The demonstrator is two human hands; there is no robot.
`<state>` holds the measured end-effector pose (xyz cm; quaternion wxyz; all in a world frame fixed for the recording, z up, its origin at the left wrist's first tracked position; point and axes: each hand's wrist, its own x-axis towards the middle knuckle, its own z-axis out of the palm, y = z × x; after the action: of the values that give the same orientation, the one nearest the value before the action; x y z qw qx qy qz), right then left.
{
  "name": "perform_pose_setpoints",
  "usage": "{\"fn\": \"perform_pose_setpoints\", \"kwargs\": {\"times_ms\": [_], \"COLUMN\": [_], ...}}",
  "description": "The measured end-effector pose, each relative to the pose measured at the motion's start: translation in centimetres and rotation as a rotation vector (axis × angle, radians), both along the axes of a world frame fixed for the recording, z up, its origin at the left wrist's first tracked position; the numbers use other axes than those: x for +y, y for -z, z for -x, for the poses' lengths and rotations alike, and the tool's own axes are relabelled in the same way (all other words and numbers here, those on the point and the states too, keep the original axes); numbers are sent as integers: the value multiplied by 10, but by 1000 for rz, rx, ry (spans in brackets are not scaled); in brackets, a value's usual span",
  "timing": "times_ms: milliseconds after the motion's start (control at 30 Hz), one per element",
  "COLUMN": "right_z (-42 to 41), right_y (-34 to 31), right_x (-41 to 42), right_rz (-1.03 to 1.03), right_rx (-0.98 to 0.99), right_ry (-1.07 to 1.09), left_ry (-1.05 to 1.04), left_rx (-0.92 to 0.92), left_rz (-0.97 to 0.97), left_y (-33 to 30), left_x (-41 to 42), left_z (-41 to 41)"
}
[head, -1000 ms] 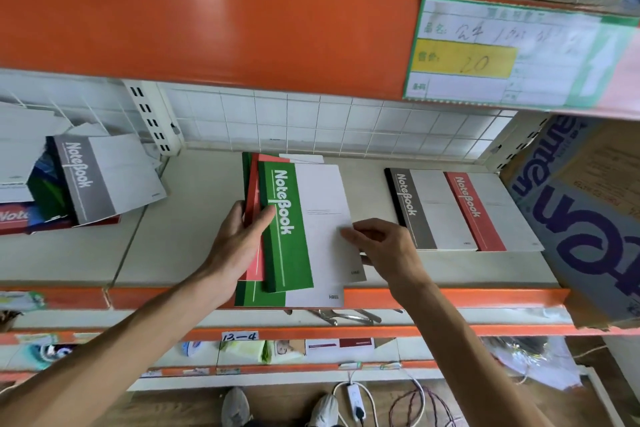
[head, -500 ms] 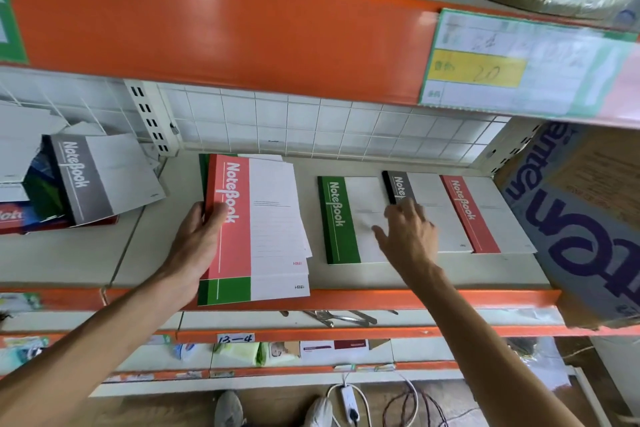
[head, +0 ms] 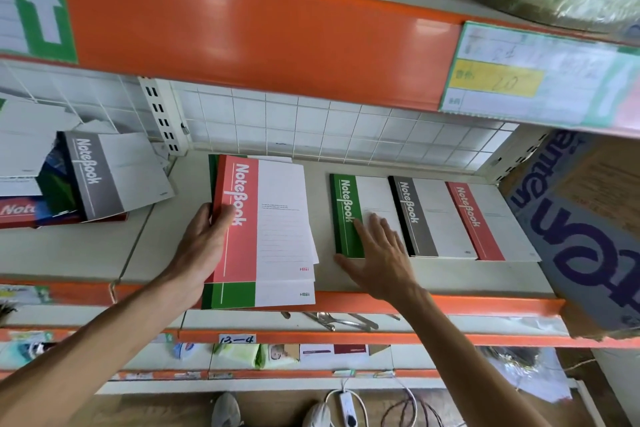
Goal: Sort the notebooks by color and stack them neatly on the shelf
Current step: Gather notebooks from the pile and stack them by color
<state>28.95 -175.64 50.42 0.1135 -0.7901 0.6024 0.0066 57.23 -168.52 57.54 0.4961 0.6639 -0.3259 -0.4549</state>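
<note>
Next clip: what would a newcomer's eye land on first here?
The broad orange shelf beam across the top dominates. Below it, the left hand grips a pile topped by a red notebook at the middle, while the right hand rests flat on a green notebook beside grey and red ones.

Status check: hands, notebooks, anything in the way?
Left hand grips mixed stack, red notebook on top. Right hand flat on green notebook, beside grey notebook. Nothing blocking.

The green notebook (head: 360,215) has left the held stack and now lies on the shelf. The right hand (head: 379,253) has moved from the stack's 3 o'clock edge to lie flat on it.
</note>
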Motion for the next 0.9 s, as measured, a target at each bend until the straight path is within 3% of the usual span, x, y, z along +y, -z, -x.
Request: {"fn": "perform_pose_setpoints", "kwargs": {"times_ms": [100, 167, 267, 333, 400, 700, 900], "right_z": [0, -5, -23, -40, -50, -49, -47], "right_y": [-5, -13, -37, -56, -65, -55, -57], "right_x": [2, 9, 30, 41, 43, 34, 37], "right_rz": [-9, -10, -33, -175, -309, -470, -375], "right_rx": [-22, -147, -605, -937, -1096, -1229, -1136], "right_ry": [7, 8, 80, 208, 321, 522, 516], "left_ry": [2, 5, 5, 11, 27, 51, 76], "left_rx": [16, 20, 22, 19, 7, 60, 25], "left_rz": [8, 9, 6, 10, 6, -54, -11], "left_y": [-1, -2, -3, -3, -3, -1, -3], "left_x": [2, 2, 1, 0, -1, -4, -3], "left_z": [0, 0, -1, 1, 4, 12, 17]}}
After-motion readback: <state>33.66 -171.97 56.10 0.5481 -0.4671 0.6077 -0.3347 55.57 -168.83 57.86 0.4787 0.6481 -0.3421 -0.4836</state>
